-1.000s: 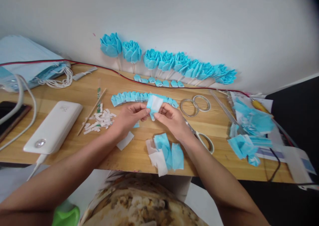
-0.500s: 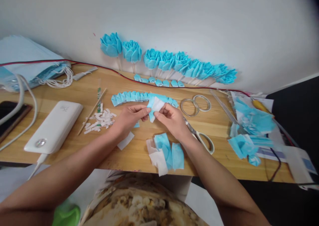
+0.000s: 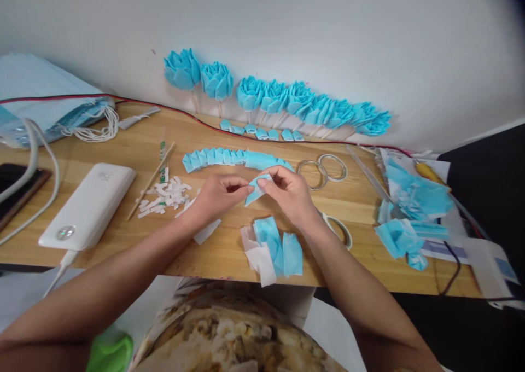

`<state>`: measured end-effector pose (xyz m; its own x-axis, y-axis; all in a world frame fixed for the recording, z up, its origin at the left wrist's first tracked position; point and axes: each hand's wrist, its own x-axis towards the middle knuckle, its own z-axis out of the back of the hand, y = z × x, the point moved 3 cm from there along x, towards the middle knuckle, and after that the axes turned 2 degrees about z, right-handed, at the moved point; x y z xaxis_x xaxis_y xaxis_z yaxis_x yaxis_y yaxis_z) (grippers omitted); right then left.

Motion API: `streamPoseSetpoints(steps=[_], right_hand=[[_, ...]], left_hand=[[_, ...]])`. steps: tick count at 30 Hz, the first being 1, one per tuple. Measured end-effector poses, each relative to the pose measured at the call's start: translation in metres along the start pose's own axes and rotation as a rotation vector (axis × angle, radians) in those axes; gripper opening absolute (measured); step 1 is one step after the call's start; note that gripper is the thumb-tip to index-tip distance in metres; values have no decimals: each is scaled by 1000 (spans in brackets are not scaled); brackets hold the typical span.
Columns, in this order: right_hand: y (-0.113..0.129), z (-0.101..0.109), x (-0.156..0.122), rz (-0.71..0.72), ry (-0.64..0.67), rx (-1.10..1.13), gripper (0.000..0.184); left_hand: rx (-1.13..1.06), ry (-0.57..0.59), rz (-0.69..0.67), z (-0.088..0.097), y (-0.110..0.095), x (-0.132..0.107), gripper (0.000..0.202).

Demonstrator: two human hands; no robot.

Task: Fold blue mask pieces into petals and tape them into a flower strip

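**Both hands pinch one blue fabric piece above the tabletop**

The left hand [image 3: 215,196] and the right hand [image 3: 289,192] meet over the middle of the wooden tabletop [image 3: 229,249]. Between them is a small blue fabric piece [image 3: 256,188], folded and tilted, its lower end pointing toward the left hand. The left grip is closed on it: thumb and forefinger pinch its lower left edge. The right grip is closed as well, its fingertips [image 3: 271,176] curled over the upper right end. The piece is held just above the wood, clear of the surface as far as can be told.

Just behind the hands lies a curved row of folded blue pieces [image 3: 221,157], overlapping one another. Near the front edge, below the right wrist, sits a small stack of blue and white cut pieces [image 3: 273,247]. A white strip [image 3: 207,231] lies under the left wrist.

To the left are a scatter of white scraps [image 3: 164,197], a thin wooden stick [image 3: 150,181] and a white power bank [image 3: 88,207]. To the right are two rolls of clear tape [image 3: 322,169], and scissors [image 3: 340,230] partly hidden by the right forearm. A heap of blue offcuts [image 3: 410,219] lies further right.

A line of finished blue fabric flowers [image 3: 283,101] leans against the white wall [image 3: 287,33].
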<state>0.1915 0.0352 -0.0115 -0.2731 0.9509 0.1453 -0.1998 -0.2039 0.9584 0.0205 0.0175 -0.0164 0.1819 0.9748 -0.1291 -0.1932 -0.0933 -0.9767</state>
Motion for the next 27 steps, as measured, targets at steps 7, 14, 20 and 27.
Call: streamPoseSetpoints(steps=[7,14,20,27], right_hand=[[-2,3,0,76,-28,1,14],[7,4,-2,282,-45,-196,9],[12,3,-3,357,-8,-212,18],[3,3,-1,214,-65,-72,34]], left_hand=[[-37,14,64,4,10,3,33],[-136,33,94,6,17,5,32],[-243,55,78,7,11,5,38],[-264,26,93,6,6,4,37]])
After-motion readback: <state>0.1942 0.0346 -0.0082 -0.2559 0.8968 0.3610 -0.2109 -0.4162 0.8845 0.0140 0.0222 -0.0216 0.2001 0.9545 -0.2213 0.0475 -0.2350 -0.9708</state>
